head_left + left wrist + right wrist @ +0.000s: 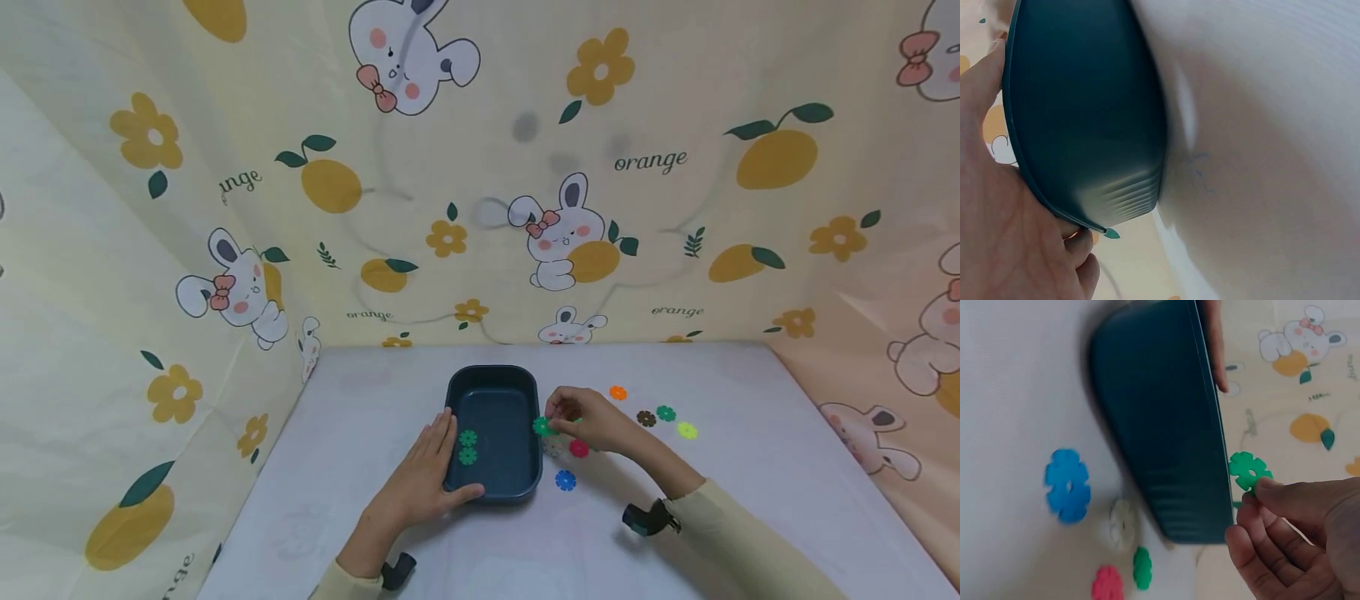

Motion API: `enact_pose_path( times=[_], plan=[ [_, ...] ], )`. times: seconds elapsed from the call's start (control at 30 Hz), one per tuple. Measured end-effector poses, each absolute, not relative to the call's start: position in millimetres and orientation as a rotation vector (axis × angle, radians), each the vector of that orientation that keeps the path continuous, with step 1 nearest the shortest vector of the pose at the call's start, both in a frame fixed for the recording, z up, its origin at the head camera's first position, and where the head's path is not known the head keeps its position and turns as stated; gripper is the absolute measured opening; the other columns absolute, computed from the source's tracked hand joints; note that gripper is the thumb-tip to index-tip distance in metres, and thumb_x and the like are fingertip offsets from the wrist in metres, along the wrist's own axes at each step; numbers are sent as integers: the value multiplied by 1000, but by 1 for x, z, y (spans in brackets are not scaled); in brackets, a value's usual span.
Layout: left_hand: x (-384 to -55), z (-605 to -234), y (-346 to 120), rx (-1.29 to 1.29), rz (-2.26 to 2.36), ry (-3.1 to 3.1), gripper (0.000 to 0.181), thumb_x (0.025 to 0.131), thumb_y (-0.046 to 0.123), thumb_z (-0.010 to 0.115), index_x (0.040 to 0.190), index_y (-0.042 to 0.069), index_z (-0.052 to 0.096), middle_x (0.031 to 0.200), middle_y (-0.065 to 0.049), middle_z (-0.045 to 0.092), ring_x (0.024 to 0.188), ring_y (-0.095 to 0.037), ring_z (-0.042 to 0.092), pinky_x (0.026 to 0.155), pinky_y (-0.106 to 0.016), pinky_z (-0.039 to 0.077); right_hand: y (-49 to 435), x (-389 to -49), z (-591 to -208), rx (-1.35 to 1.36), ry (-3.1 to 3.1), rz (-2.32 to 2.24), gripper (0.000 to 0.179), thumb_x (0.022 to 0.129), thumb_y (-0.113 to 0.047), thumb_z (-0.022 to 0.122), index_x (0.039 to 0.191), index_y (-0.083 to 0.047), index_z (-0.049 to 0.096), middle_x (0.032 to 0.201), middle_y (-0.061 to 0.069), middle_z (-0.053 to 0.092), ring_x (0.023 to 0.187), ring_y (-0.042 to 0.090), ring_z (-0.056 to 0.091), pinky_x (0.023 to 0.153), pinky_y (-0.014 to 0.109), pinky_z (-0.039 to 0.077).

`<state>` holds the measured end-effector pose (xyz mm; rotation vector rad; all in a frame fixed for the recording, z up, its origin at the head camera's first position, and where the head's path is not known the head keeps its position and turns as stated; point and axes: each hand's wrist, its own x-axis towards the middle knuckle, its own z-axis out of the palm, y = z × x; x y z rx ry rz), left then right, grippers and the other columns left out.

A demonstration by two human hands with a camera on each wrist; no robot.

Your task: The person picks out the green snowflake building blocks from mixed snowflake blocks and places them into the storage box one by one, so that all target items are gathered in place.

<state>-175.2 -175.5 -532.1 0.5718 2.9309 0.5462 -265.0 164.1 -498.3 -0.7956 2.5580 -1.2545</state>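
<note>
A dark blue-green plastic tray [504, 412] lies lengthwise in front of me, with two green flower-shaped discs [468, 447] in its left half. My left hand [420, 477] rests along its left side, fingers straight by the rim and thumb over the near left corner. Between thumb and fingertips, my right hand [592, 418] pinches a green flower-shaped disc [1249, 470] right at the tray's right rim. Notches and a small centre hole show on that disc in the right wrist view. The left wrist view has the tray's outer wall [1085, 112] beside the left palm.
Right of the tray lie a blue disc [566, 480], a red disc [578, 448] and a pale grey disc [1122, 525]. Farther right are orange [618, 392], brown [647, 418], green [666, 412] and yellow-green [687, 431] discs. A printed cloth [525, 275] hangs behind the white table.
</note>
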Motion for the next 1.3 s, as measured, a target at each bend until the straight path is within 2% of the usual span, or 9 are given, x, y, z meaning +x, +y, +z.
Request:
enact_pose_path(
  times=[0.37, 0.7, 0.93, 1.3],
  plan=[
    [-176, -532, -176, 580, 537, 2936, 118, 95, 76, 63, 173, 6, 9, 181, -8, 1, 167, -25, 3, 136, -48, 10, 115, -299, -501, -936, 2502, -1296, 10, 100, -8, 77, 107, -11, 71, 98, 0, 70, 89, 17, 65, 82, 25, 61],
    [-176, -531, -176, 587, 523, 2947, 117, 95, 78, 60, 173, 5, 11, 181, -9, 2, 168, -26, 4, 136, -48, 12, 78, -321, -504, -928, 2492, -1188, 7, 101, -8, 76, 105, -12, 72, 98, -2, 71, 89, 13, 66, 85, 28, 62],
    [-175, -530, -176, 581, 522, 2930, 117, 96, 76, 61, 173, 6, 9, 181, -9, 1, 167, -24, 3, 136, -48, 11, 60, -334, -512, -1032, 2478, -1052, 7, 99, -4, 76, 98, -9, 72, 92, 2, 72, 82, 10, 63, 78, 26, 59],
    [-176, -530, -176, 573, 521, 2919, 116, 96, 77, 60, 173, 6, 9, 181, -9, 1, 167, -24, 2, 136, -48, 11, 45, -341, -521, -988, 2437, -956, 7, 98, 0, 74, 101, -6, 72, 91, -1, 71, 80, 10, 62, 71, 24, 55]
  ],
)
